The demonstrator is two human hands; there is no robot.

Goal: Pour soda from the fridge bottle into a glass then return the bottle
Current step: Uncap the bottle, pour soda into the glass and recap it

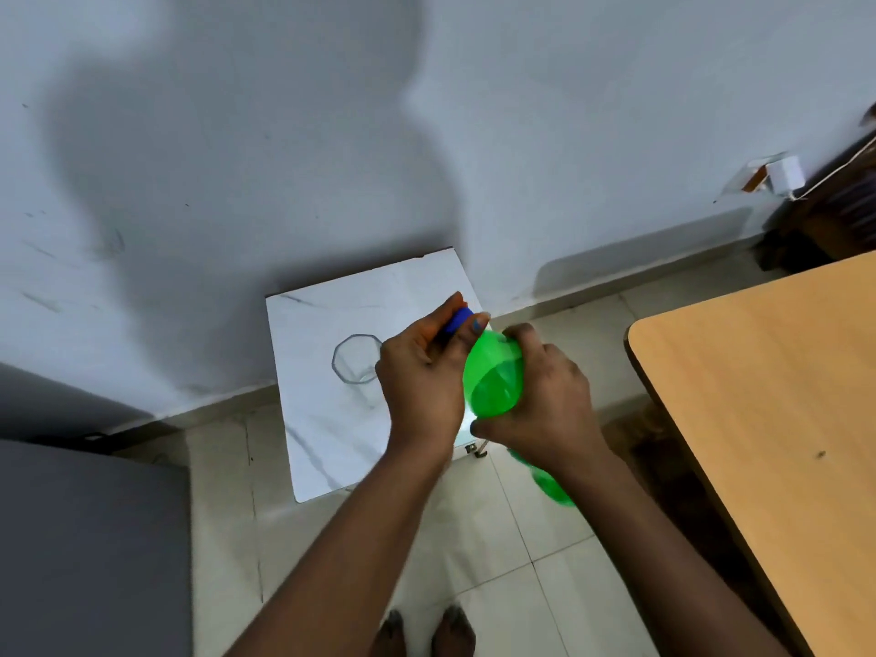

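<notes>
Two bare feet (422, 633) stand on the pale tiled floor (497, 585) at the bottom, with a grey flat surface (90, 552) to the left and a light wooden table with a rounded corner (768, 395) to the right. Both forearms reach forward over the tiles. The right hand (550, 410) is wrapped tight around the shoulder of a translucent green plastic soda bottle (493, 377), which is tilted, its lower body showing beneath the wrist and its neck pointing away to the left. The left hand (422, 372) has its fingers closed on the bottle's blue screw cap (459, 321). Beyond the hands, a small white marble-patterned table (332, 419) stands against the wall, and on it a clear, empty, faceted drinking glass (355, 358) sits upright, just left of the left hand. Behind it rises the pale grey wall (284, 135), with a white plug in a socket (782, 175) far right.
</notes>
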